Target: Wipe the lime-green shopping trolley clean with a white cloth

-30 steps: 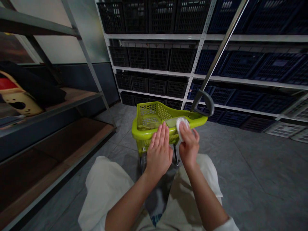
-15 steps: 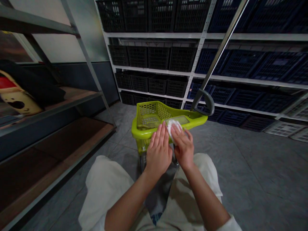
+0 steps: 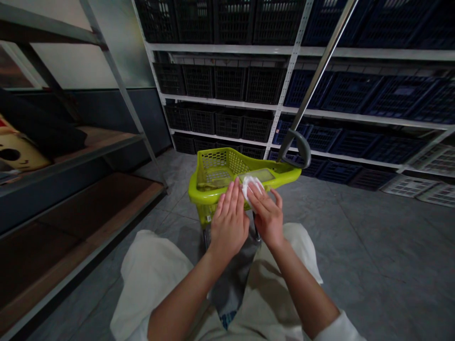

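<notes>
A lime-green plastic basket on a wheeled frame stands on the floor in front of my knees. My left hand lies flat on its near rim, fingers stretched out and together. My right hand presses a white round pad against the rim beside the left fingertips, fingers over the pad. A grey handle grip on a slanted metal pole rises from the basket's far right corner.
Metal shelving with dark crates and blue crates lines the back wall. A lower rack with wooden boards runs along the left. A yellow and red object lies on the left shelf. Grey tile floor spreads to the right.
My right hand has slid the white pad leftward along the basket rim until it meets my left fingertips. The left hand has stayed on the rim. The view has shifted a little.
</notes>
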Action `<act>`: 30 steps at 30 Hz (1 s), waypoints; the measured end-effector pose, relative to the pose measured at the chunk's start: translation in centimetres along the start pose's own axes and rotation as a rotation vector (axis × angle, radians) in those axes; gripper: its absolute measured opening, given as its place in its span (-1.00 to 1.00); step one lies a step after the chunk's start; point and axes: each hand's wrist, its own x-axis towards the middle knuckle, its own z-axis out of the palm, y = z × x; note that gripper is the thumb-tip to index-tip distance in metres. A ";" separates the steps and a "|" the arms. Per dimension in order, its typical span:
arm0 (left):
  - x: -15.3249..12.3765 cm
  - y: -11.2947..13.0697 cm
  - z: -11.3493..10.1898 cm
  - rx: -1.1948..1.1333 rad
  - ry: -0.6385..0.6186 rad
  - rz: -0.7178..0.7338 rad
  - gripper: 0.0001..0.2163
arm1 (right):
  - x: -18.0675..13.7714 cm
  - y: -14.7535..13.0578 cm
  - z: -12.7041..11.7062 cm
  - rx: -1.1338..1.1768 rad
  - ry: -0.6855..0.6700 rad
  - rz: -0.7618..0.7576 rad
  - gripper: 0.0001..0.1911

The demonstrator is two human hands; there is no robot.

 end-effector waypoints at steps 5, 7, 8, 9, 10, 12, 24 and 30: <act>0.1 0.2 -0.1 -0.014 0.012 -0.003 -0.35 | 0.0 3.2 0.3 -0.082 0.249 0.258 -0.12; 0.1 0.2 0.0 -0.015 0.013 -0.011 -0.34 | 0.0 2.6 0.5 -0.094 0.264 0.297 -0.12; 0.1 0.3 0.0 -0.016 0.011 -0.014 -0.34 | 0.0 1.8 0.5 -0.081 0.219 0.260 -0.13; 0.0 0.2 0.0 -0.017 0.010 -0.014 -0.33 | 0.0 0.8 0.5 -0.058 0.157 0.195 -0.14; 0.0 0.2 0.0 -0.017 0.009 -0.012 -0.33 | 0.0 0.0 0.5 -0.032 0.091 0.118 -0.16; -0.1 0.1 -0.1 -0.016 0.006 -0.010 -0.33 | 0.0 -0.7 0.3 -0.002 0.018 0.004 -0.18; 0.0 0.2 0.2 -0.013 0.003 -0.014 -0.34 | 0.6 -0.4 0.0 -0.070 0.034 0.116 -0.17; 0.0 0.1 -0.1 -0.015 0.005 -0.003 -0.34 | 0.1 3.1 0.4 -0.108 0.199 0.202 -0.15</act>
